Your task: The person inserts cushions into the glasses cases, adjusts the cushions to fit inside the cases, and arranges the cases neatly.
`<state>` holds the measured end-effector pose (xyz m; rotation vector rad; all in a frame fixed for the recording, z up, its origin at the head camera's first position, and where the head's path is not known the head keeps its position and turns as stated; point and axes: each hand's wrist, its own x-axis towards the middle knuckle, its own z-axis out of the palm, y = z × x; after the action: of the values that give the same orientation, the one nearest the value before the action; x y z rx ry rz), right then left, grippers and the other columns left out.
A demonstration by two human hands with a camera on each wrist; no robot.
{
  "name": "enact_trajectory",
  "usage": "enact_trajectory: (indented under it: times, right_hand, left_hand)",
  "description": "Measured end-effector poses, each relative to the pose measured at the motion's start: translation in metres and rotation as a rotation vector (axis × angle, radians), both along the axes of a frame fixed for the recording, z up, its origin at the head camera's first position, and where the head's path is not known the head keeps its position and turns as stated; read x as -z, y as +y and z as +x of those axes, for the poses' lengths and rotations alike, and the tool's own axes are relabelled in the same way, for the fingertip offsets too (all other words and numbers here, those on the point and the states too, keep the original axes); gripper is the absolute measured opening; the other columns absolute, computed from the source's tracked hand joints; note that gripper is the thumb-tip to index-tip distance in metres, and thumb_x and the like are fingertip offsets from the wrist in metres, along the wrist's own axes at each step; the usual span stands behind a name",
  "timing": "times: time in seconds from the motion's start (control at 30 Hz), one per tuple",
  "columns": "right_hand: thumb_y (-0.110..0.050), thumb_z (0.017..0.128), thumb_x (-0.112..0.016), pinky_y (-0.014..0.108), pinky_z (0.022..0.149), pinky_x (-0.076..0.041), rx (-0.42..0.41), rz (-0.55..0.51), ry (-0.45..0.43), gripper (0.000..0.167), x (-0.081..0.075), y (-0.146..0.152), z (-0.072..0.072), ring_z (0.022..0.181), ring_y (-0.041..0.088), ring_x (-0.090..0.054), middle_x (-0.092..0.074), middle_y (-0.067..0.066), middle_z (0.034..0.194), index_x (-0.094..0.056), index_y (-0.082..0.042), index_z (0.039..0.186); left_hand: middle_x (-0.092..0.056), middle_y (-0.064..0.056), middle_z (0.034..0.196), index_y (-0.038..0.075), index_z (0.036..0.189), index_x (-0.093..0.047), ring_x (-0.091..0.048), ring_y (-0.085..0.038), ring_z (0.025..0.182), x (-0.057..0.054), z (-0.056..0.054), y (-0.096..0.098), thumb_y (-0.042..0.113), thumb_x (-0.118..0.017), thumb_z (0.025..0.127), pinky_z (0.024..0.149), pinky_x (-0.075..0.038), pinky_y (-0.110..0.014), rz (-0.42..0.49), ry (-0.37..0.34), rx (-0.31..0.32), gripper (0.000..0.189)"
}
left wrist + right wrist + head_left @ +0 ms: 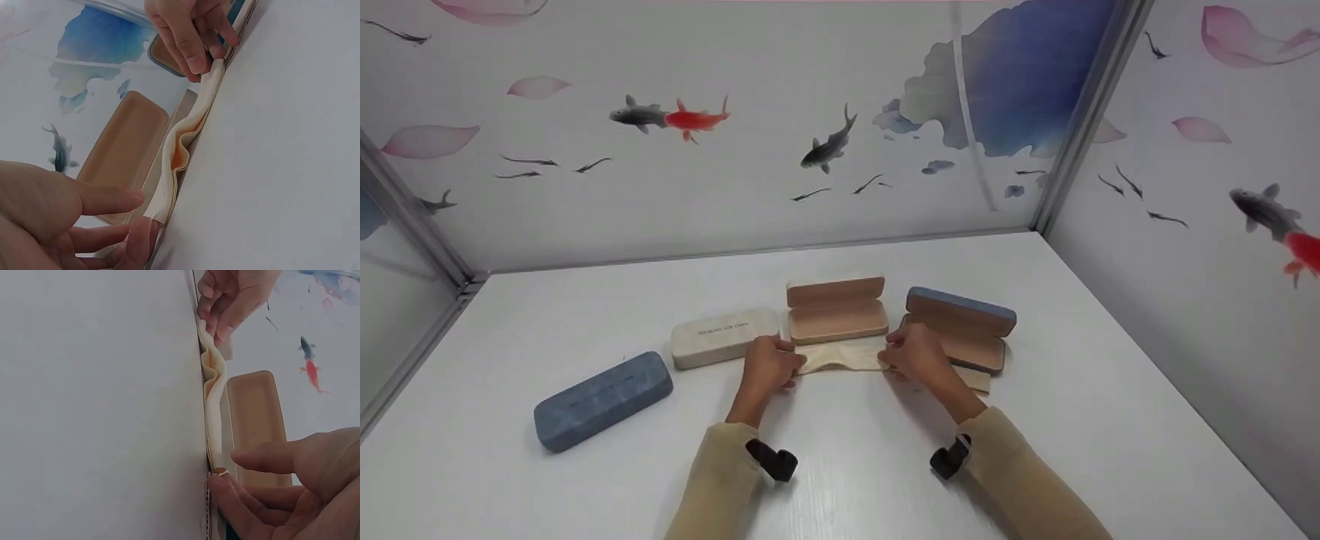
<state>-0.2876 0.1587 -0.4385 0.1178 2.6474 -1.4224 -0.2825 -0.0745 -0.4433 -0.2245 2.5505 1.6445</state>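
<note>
A folded cream cloth (844,355) lies on the table along the front of an open cream glasses case (838,321), its middle bunched into a small wave. My left hand (769,365) holds the cloth's left end at the fingertips. At its right end my right hand (916,352) does the same. In the left wrist view the left thumb (112,199) lies close to the cloth's edge, slightly above the fingers. The right thumb (264,457) is similarly placed in the right wrist view. Behind my right hand stands an open blue glasses case (979,349), partly covered by it.
A closed cream glasses case (720,339) lies beside my left hand, and a closed blue one (604,401) farther left. A flat beige piece (976,380) shows beyond my right wrist, before the open blue case. Printed panels (720,202) wall the white table (840,480).
</note>
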Motion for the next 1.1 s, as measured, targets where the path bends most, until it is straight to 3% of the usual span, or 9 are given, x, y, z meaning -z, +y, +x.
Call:
enact_trajectory:
  times: [0.2, 0.43, 0.63, 0.83, 1.1]
  right_hand:
    - [-0.007, 0.087, -0.073, 0.024, 0.057, -0.052, -0.028, 0.047, 0.022, 0.010, 0.0017, 0.0012, 0.0006, 0.067, 0.013, -0.060, -0.071, 0.008, 0.085, -0.077, -0.002, 0.095]
    - [-0.008, 0.088, -0.073, 0.023, 0.056, -0.047, -0.032, 0.087, 0.049, 0.005, -0.0020, 0.0027, 0.0004, 0.067, 0.014, -0.057, -0.067, 0.006, 0.084, -0.078, -0.005, 0.090]
    - [-0.011, 0.090, -0.071, 0.021, 0.060, -0.049, -0.030, 0.089, 0.055, 0.007, -0.0047, 0.0045, -0.0017, 0.073, 0.014, -0.059, -0.066, 0.006, 0.088, -0.077, -0.006, 0.092]
    - [-0.013, 0.092, -0.066, 0.022, 0.059, -0.051, -0.022, 0.010, 0.018, 0.012, -0.0031, 0.0056, -0.0038, 0.073, 0.014, -0.059, -0.064, 0.006, 0.087, -0.073, -0.005, 0.095]
    - [-0.011, 0.093, -0.067, 0.023, 0.059, -0.051, 0.008, -0.063, 0.037, 0.014, -0.0047, 0.0052, -0.0062, 0.074, 0.016, -0.059, -0.065, 0.010, 0.093, -0.072, -0.002, 0.102]
  left_hand:
    - [-0.064, -0.005, 0.067, -0.007, 0.097, -0.074, -0.052, -0.010, 0.048, 0.0011, 0.0025, -0.0024, 0.002, -0.066, 0.087, 0.043, -0.045, -0.021, -0.052, 0.069, 0.003, 0.015]
    - [-0.054, 0.003, 0.060, -0.001, 0.083, -0.072, -0.052, -0.010, 0.051, -0.0043, 0.0023, -0.0071, 0.006, -0.059, 0.088, 0.047, -0.045, -0.020, -0.066, 0.062, -0.014, 0.016]
    - [-0.055, 0.000, 0.066, -0.003, 0.090, -0.069, -0.056, -0.011, 0.060, -0.0057, 0.0001, -0.0072, 0.008, -0.058, 0.093, 0.054, -0.053, -0.023, 0.035, 0.011, -0.012, 0.016]
    - [-0.065, -0.005, 0.082, -0.002, 0.104, -0.070, -0.063, -0.012, 0.066, -0.0041, -0.0031, -0.0046, 0.009, -0.064, 0.094, 0.057, -0.057, -0.025, 0.108, -0.029, -0.060, 0.016]
    - [-0.072, -0.014, 0.092, -0.002, 0.107, -0.070, -0.065, -0.012, 0.068, -0.0042, -0.0043, -0.0053, 0.003, -0.065, 0.091, 0.060, -0.055, -0.025, 0.117, 0.017, -0.106, 0.018]
